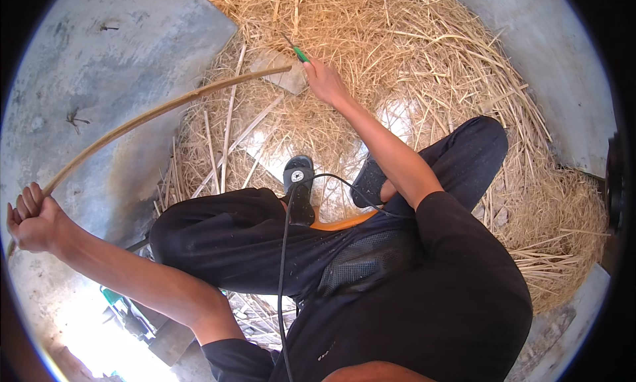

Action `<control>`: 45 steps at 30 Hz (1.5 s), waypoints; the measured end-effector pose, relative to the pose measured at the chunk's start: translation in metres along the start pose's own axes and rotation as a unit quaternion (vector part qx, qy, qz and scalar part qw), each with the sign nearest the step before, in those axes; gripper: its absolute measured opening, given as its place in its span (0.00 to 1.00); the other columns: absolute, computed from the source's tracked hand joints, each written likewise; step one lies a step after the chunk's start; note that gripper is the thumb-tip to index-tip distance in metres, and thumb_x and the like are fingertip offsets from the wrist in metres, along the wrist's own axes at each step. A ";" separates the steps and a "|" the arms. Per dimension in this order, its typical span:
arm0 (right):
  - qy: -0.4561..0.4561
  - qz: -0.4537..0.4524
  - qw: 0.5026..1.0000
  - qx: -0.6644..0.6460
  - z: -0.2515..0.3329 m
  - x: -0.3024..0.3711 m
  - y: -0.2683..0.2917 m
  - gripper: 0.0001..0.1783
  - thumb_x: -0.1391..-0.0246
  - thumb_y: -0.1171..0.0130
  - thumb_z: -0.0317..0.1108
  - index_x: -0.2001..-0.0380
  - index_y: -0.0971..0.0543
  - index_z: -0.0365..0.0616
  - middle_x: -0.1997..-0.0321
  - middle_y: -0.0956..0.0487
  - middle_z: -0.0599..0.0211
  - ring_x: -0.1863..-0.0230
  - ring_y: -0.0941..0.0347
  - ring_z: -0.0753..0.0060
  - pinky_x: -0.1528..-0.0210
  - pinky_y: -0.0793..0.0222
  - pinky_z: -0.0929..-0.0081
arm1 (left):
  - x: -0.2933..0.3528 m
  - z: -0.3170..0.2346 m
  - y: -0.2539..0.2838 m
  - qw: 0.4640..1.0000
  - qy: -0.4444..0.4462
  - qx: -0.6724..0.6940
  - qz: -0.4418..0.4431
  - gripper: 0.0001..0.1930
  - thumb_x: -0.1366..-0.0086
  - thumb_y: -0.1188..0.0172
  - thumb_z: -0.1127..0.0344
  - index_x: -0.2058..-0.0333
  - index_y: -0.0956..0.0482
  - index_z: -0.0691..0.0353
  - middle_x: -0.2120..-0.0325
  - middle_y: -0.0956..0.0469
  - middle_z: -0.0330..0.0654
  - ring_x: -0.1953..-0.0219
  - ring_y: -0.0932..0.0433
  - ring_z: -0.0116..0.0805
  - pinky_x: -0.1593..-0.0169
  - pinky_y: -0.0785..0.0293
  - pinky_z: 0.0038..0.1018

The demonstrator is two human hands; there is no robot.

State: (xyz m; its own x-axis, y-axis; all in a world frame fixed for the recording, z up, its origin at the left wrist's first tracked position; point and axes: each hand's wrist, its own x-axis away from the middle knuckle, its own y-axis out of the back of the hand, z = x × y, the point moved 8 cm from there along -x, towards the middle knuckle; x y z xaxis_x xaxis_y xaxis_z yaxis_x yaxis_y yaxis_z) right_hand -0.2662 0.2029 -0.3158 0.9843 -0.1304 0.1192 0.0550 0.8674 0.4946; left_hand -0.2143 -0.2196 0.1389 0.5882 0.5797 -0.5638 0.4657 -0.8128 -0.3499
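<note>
1. Left hand [36,220], frame left: clamped on strip [139,119].
2. Strip arcs from left edge to upper centre.
3. Right hand [323,81], upper centre: closed around knife [300,53], near strip's tip.
4. Shavings [358,24] at top and right.

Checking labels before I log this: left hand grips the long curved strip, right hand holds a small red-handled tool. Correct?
Not quite: the small tool in the right hand is green-handled, not red-handled, as the head view shows. The left hand does grip the long curved strip.
</note>
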 end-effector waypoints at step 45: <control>0.145 0.092 0.984 -0.038 0.163 0.122 0.061 0.18 0.37 0.64 0.45 0.60 0.32 0.41 0.86 0.37 0.73 0.87 0.40 0.77 0.82 0.40 0.71 | 0.164 -0.004 -0.062 0.986 0.055 0.120 0.099 0.20 0.41 0.57 0.65 0.87 0.56 0.51 0.92 0.57 0.31 0.87 0.61 0.22 0.82 0.63 0.25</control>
State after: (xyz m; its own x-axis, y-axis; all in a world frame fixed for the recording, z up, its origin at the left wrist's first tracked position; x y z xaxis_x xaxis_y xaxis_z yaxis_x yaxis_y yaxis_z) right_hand -0.1699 0.1618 -0.1303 0.9846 0.1659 -0.0556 -0.1275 0.8980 0.4211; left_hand -0.1437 -0.0735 0.0711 0.7268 0.4000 -0.5584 0.1719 -0.8930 -0.4160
